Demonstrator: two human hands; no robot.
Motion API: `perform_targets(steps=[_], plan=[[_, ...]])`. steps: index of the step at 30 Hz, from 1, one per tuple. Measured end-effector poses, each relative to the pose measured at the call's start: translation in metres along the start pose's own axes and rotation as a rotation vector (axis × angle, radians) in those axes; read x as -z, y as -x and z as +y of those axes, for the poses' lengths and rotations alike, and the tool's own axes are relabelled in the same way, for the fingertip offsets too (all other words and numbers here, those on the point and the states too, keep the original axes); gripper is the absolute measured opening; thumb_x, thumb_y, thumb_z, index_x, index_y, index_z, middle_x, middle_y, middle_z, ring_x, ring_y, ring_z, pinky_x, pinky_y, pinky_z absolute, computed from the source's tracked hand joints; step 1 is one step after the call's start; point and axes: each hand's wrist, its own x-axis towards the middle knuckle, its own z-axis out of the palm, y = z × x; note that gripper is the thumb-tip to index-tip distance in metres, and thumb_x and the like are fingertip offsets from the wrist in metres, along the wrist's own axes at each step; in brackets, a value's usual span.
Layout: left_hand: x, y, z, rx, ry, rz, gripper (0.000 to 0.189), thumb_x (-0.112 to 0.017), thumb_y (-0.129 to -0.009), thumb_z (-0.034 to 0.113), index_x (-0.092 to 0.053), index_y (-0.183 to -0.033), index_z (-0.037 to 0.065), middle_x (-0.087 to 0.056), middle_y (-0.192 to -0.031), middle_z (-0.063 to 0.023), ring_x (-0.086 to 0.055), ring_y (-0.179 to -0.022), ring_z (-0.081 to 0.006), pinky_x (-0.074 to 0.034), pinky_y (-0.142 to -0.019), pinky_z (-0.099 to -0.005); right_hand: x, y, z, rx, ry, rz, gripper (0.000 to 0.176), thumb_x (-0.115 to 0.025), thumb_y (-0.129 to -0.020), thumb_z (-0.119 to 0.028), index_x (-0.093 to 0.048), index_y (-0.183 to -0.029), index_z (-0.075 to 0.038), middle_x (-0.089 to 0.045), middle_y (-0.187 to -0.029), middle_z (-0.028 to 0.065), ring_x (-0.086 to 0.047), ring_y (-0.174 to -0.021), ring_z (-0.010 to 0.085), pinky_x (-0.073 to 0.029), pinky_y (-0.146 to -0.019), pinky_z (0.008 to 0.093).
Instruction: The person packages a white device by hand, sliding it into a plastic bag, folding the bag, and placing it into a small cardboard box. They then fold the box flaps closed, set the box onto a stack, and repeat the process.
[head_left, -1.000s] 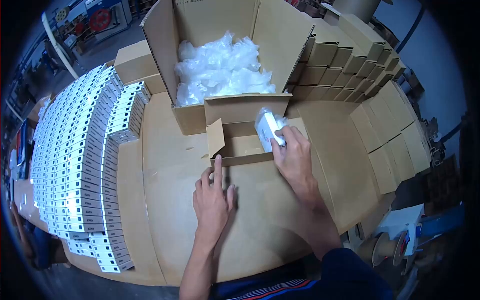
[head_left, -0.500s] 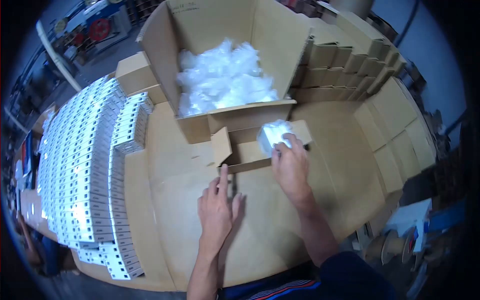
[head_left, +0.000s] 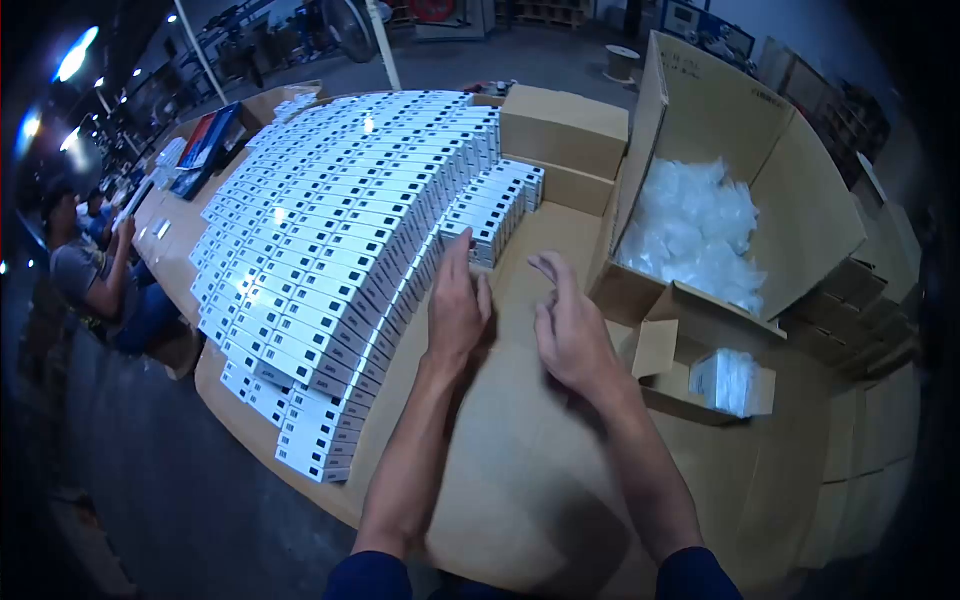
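My left hand is at the right edge of the stacked white boxes, fingertips close to a short stack at the near side of the pile. Its fingers are extended, and it holds nothing. To its right, above the cardboard surface, my right hand has loosely bent fingers apart, with nothing in them. Right of that hand stands a small open carton. Inside, at its right end, sits a white bundle in clear bubble wrap.
Large pile of white boxes on the left. A big open carton holds clear bubble-wrap pieces. Closed brown cartons stand behind; folded cartons lie right. A person sits at far left.
The view has swung left. My right hand has let go of the wrapped bundle, which stays in the small carton, and both hands have moved left toward the white boxes.
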Motion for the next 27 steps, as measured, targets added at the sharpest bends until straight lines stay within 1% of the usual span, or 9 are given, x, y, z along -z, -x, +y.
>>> perform_targets(steps=[5,13,18,21,22,23,24,25,27], plan=[[-0.017,-0.01,-0.025,-0.043,-0.185,-0.032,0.065,-0.061,-0.085,-0.005,-0.042,-0.147,-0.005,-0.055,-0.136,-0.0302,-0.049,-0.134,-0.0475,-0.043,-0.112,-0.0491,-0.048,-0.072,0.042,0.087,0.114,-0.076,0.072,-0.043,-0.086,0.008,-0.019,-0.153,0.001,-0.051,-0.144,0.0337,-0.057,-0.125,0.0485,-0.042,-0.11,0.0498],[-0.004,0.001,-0.039,-0.043,-0.174,-0.046,0.061,-0.051,-0.086,-0.01,-0.045,-0.146,-0.007,-0.053,-0.139,-0.0265,-0.053,-0.128,-0.0416,-0.045,-0.108,-0.0468,-0.059,-0.096,0.048,0.002,0.186,-0.231,0.079,-0.043,-0.082,0.012,-0.016,-0.156,0.001,-0.047,-0.148,0.034,-0.048,-0.136,0.0473,-0.037,-0.117,0.0482],[0.0,-0.004,-0.047,-0.039,-0.259,-0.052,0.044,-0.064,-0.078,-0.009,-0.067,-0.122,-0.003,-0.063,-0.129,-0.0185,-0.058,-0.117,-0.0363,-0.05,-0.101,-0.0431,-0.057,-0.098,0.037,-0.075,0.231,-0.311,0.081,-0.045,-0.081,0.012,-0.015,-0.156,0.001,-0.047,-0.148,0.0349,-0.048,-0.136,0.0472,-0.038,-0.116,0.0469],[0.005,0.001,-0.043,-0.003,-0.215,-0.037,0.037,-0.066,-0.079,-0.006,-0.069,-0.115,0.0,-0.067,-0.12,-0.0168,-0.059,-0.115,-0.0361,-0.05,-0.099,-0.0438,-0.051,-0.089,0.031,-0.137,0.138,-0.334,0.076,-0.042,-0.084,0.01,-0.021,-0.156,0.002,-0.047,-0.146,0.0364,-0.048,-0.136,0.0481,-0.037,-0.116,0.0458],[0.009,0.003,-0.034,-0.034,-0.221,-0.014,0.036,-0.065,-0.08,-0.005,-0.069,-0.115,-0.001,-0.067,-0.119,-0.0164,-0.059,-0.115,-0.0353,-0.05,-0.098,-0.0438,-0.052,-0.085,0.034,-0.107,0.065,-0.294,0.074,-0.04,-0.085,0.008,-0.023,-0.157,0.0,-0.041,-0.151,0.0363,-0.043,-0.14,0.0474,-0.035,-0.119,0.0448],[0.016,0.008,-0.024,-0.064,-0.227,0.005,0.035,-0.063,-0.08,-0.004,-0.069,-0.114,-0.001,-0.066,-0.119,-0.016,-0.059,-0.114,-0.0344,-0.049,-0.098,-0.0439,-0.066,-0.076,0.058,0.159,0.067,-0.113,0.075,-0.04,-0.086,0.007,-0.023,-0.158,-0.001,-0.031,-0.157,0.0354,-0.036,-0.145,0.0476,-0.032,-0.121,0.0443],[0.021,0.014,-0.014,-0.067,-0.233,0.022,0.033,-0.065,-0.081,-0.004,-0.069,-0.114,0.001,-0.066,-0.118,-0.0152,-0.059,-0.114,-0.0352,-0.049,-0.098,-0.045,-0.061,-0.064,0.05,0.141,0.038,-0.105,0.074,-0.042,-0.088,0.006,-0.023,-0.158,-0.002,-0.021,-0.161,0.0342,-0.027,-0.149,0.0482,-0.025,-0.124,0.045],[0.026,0.02,-0.005,-0.068,-0.243,0.044,0.032,-0.066,-0.082,-0.004,-0.069,-0.113,0.002,-0.066,-0.117,-0.0143,-0.058,-0.115,-0.036,-0.048,-0.099,-0.046,-0.059,-0.05,0.043,0.207,0.102,0.024,0.071,-0.051,-0.093,0.001,-0.024,-0.159,-0.006,-0.029,-0.157,0.032,-0.047,-0.137,0.0453,-0.039,-0.115,0.0458],[0.037,0.029,0.02,-0.084,-0.207,0.069,0.031,-0.068,-0.084,-0.006,-0.07,-0.113,0.004,-0.066,-0.115,-0.0135,-0.057,-0.117,-0.0383,-0.046,-0.103,-0.0493,-0.041,-0.016,0.016,0.002,-0.101,0.028,0.065,-0.057,-0.1,-0.011,-0.029,-0.159,-0.01,-0.044,-0.144,0.0269,-0.061,-0.11,0.0319,-0.052,-0.093,0.0404]])
